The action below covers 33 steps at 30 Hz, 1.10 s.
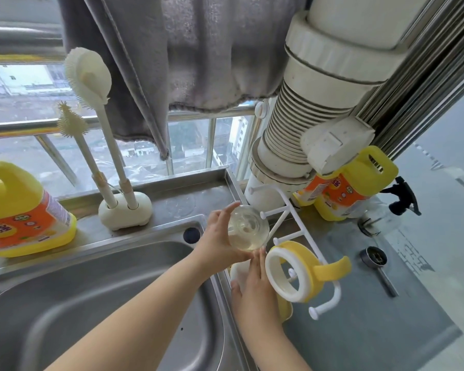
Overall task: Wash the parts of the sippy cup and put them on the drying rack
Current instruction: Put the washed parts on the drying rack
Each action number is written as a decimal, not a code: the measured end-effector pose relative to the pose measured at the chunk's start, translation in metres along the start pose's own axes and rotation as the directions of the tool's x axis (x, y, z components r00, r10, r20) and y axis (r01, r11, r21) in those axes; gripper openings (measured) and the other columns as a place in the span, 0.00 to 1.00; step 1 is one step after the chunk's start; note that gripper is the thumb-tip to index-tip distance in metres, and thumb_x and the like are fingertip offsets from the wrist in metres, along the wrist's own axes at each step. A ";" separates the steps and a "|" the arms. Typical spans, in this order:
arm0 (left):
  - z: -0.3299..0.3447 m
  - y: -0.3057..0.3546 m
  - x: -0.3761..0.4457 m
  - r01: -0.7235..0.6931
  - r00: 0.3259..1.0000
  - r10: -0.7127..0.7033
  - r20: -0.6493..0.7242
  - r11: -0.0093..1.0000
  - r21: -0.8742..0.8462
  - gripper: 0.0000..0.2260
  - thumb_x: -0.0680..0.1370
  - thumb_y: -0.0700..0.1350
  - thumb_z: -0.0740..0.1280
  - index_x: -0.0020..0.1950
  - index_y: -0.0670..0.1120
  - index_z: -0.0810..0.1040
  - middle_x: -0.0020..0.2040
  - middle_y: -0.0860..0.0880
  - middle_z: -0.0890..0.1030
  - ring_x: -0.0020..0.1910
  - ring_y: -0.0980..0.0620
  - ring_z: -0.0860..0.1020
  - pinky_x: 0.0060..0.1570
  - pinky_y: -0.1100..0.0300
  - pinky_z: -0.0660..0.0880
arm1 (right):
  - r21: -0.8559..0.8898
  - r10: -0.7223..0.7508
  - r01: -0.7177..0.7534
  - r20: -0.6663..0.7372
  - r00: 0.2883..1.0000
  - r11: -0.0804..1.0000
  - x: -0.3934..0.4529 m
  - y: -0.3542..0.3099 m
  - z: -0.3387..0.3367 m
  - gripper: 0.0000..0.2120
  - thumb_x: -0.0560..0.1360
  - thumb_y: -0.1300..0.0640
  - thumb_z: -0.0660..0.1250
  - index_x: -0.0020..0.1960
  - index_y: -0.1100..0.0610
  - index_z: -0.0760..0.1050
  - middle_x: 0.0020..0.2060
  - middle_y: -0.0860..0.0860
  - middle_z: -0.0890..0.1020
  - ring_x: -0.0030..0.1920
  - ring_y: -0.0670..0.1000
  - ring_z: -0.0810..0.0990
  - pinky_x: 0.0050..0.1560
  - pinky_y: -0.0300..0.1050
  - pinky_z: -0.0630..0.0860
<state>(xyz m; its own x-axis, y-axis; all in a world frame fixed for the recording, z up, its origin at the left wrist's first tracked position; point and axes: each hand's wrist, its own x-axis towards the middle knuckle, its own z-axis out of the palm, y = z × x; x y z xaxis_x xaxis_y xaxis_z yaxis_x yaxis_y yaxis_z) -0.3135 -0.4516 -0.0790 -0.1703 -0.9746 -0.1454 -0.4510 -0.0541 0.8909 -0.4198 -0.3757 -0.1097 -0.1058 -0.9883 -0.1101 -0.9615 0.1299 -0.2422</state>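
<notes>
Precariously, the left hand (220, 236) gripped the clear cup (248, 227) above the drying rack (292, 210); the right hand (255, 285) lay flat beside, empty; wet plastic could slip.

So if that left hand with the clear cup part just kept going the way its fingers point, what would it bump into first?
Probably the white drying rack: the left hand points up and right, and the rack's pegs stand just beyond the clear cup part. Depth is hard to judge from one view.

Left hand (220, 236) gripping clear cup (248, 228), right hand (252, 287) beside drying rack (292, 210)
</notes>
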 end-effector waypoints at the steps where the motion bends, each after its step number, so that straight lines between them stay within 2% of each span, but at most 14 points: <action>1: 0.000 -0.001 -0.001 0.007 1.000 -0.007 0.009 1.000 -0.012 0.46 0.64 0.47 0.79 0.73 0.62 0.56 0.66 0.54 0.61 0.64 0.58 0.63 0.61 0.66 0.60 | -0.036 -0.027 0.028 0.050 0.998 0.999 -0.001 0.003 0.004 0.40 0.62 0.50 0.78 0.64 0.73 0.70 0.62 0.70 0.73 0.62 0.69 0.73 0.69 0.56 0.52; 3: -0.001 -0.003 -0.004 0.020 0.998 -0.019 0.053 0.999 -0.031 0.46 0.65 0.44 0.78 0.72 0.66 0.54 0.66 0.54 0.60 0.66 0.57 0.61 0.63 0.64 0.58 | -0.101 -0.039 0.044 0.052 0.998 0.994 -0.004 0.000 0.007 0.36 0.75 0.44 0.60 0.71 0.71 0.60 0.69 0.69 0.65 0.70 0.67 0.63 0.71 0.58 0.52; 4: -0.002 -0.004 -0.005 0.023 0.997 -0.021 0.079 0.999 -0.032 0.45 0.65 0.43 0.76 0.71 0.68 0.53 0.66 0.54 0.59 0.67 0.56 0.61 0.64 0.63 0.58 | -0.097 -0.033 0.036 0.033 0.999 0.995 -0.006 0.000 0.012 0.35 0.77 0.45 0.51 0.73 0.70 0.56 0.72 0.68 0.60 0.73 0.67 0.58 0.72 0.60 0.55; 6: -0.005 -0.006 -0.009 0.029 0.994 -0.024 0.106 0.998 -0.053 0.43 0.68 0.42 0.74 0.71 0.68 0.52 0.67 0.54 0.60 0.67 0.55 0.60 0.64 0.62 0.58 | -0.060 0.020 -0.019 0.019 1.000 0.998 -0.007 -0.001 0.014 0.36 0.74 0.45 0.44 0.73 0.70 0.57 0.72 0.67 0.60 0.73 0.66 0.58 0.70 0.61 0.58; 7: -0.006 -0.006 -0.010 0.035 0.994 -0.027 0.103 0.997 -0.073 0.42 0.69 0.42 0.73 0.72 0.67 0.53 0.67 0.54 0.60 0.67 0.56 0.61 0.64 0.62 0.57 | -0.058 0.018 -0.017 0.001 1.000 0.998 -0.009 -0.002 0.013 0.36 0.74 0.46 0.47 0.72 0.70 0.59 0.71 0.67 0.62 0.72 0.67 0.61 0.69 0.60 0.58; 9: -0.007 -0.006 -0.011 0.042 0.997 -0.035 0.076 0.994 -0.097 0.39 0.71 0.44 0.73 0.73 0.65 0.55 0.67 0.54 0.61 0.67 0.57 0.61 0.64 0.63 0.57 | 0.037 -0.010 0.012 -0.069 0.998 0.999 -0.014 -0.003 0.009 0.36 0.72 0.49 0.62 0.72 0.70 0.60 0.71 0.67 0.64 0.70 0.66 0.64 0.70 0.56 0.57; 11: -0.007 -0.007 -0.012 0.048 0.998 -0.044 0.054 0.994 -0.095 0.38 0.72 0.45 0.73 0.73 0.63 0.56 0.68 0.54 0.62 0.67 0.57 0.62 0.64 0.63 0.57 | 0.166 0.000 0.024 -0.138 0.990 0.986 -0.019 -0.005 0.006 0.40 0.70 0.55 0.71 0.73 0.69 0.56 0.74 0.63 0.58 0.72 0.63 0.60 0.74 0.52 0.55; 14: -0.007 -0.007 -0.014 0.068 0.997 -0.065 0.034 0.991 -0.117 0.40 0.71 0.46 0.74 0.75 0.59 0.55 0.72 0.53 0.63 0.69 0.57 0.64 0.65 0.61 0.61 | 0.253 -0.016 0.053 -0.146 0.989 0.966 -0.025 -0.007 -0.003 0.37 0.73 0.58 0.68 0.75 0.68 0.53 0.74 0.56 0.51 0.73 0.56 0.55 0.73 0.46 0.51; 17: -0.008 -0.005 -0.018 0.089 0.996 -0.086 0.031 0.988 -0.125 0.40 0.71 0.47 0.74 0.77 0.56 0.55 0.74 0.52 0.63 0.71 0.55 0.63 0.70 0.56 0.62 | 0.327 -0.086 0.110 -0.089 0.992 0.938 -0.031 -0.009 -0.007 0.37 0.78 0.57 0.62 0.75 0.60 0.40 0.71 0.47 0.39 0.72 0.43 0.38 0.71 0.39 0.39; 19: -0.010 -0.003 -0.022 0.094 0.995 -0.091 0.030 0.988 -0.120 0.39 0.72 0.46 0.74 0.77 0.55 0.55 0.74 0.51 0.63 0.72 0.54 0.63 0.71 0.54 0.62 | 0.356 -0.117 0.161 -0.141 0.983 0.921 -0.034 -0.008 -0.009 0.36 0.78 0.58 0.61 0.76 0.58 0.41 0.72 0.46 0.39 0.72 0.42 0.36 0.70 0.38 0.37; 21: -0.013 -0.001 -0.028 0.087 0.996 -0.085 0.024 0.991 -0.101 0.38 0.73 0.46 0.73 0.76 0.54 0.56 0.73 0.51 0.63 0.71 0.54 0.63 0.70 0.56 0.62 | 0.360 -0.123 0.147 -0.088 0.989 0.921 -0.040 -0.009 -0.010 0.35 0.80 0.57 0.58 0.75 0.55 0.36 0.72 0.44 0.35 0.72 0.43 0.33 0.69 0.34 0.35; 25: -0.022 -0.006 -0.048 0.047 0.999 -0.047 -0.002 0.999 -0.010 0.34 0.74 0.46 0.71 0.76 0.52 0.58 0.71 0.52 0.65 0.70 0.55 0.64 0.68 0.60 0.61 | 0.340 -0.188 0.208 -0.092 0.978 0.917 -0.048 -0.015 -0.010 0.32 0.78 0.59 0.59 0.76 0.55 0.45 0.74 0.45 0.43 0.75 0.44 0.39 0.74 0.43 0.43; 29: -0.036 -0.021 -0.078 0.034 0.997 -0.028 -0.068 0.994 0.101 0.31 0.76 0.46 0.68 0.75 0.54 0.58 0.67 0.55 0.66 0.67 0.57 0.67 0.62 0.67 0.62 | 0.353 -0.227 0.231 -0.055 0.972 0.906 -0.055 -0.026 -0.010 0.31 0.79 0.57 0.58 0.77 0.52 0.46 0.75 0.44 0.44 0.75 0.44 0.40 0.71 0.36 0.38; 33: -0.065 -0.045 -0.122 0.075 0.982 -0.054 -0.183 0.991 0.109 0.28 0.76 0.42 0.67 0.73 0.53 0.61 0.62 0.56 0.68 0.62 0.58 0.70 0.51 0.79 0.60 | 0.366 -0.311 0.292 -0.009 0.950 0.884 -0.060 -0.052 -0.008 0.30 0.78 0.56 0.58 0.77 0.52 0.51 0.74 0.46 0.53 0.74 0.44 0.49 0.71 0.34 0.44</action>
<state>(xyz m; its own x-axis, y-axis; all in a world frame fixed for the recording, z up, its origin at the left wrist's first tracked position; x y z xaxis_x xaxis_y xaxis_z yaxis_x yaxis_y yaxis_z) -0.2155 -0.3446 -0.0739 0.0180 -0.9935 -0.1121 -0.5557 -0.1032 0.8249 -0.3656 -0.3235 -0.0828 0.1959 -0.9804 -0.0208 -0.7876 -0.1447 -0.5990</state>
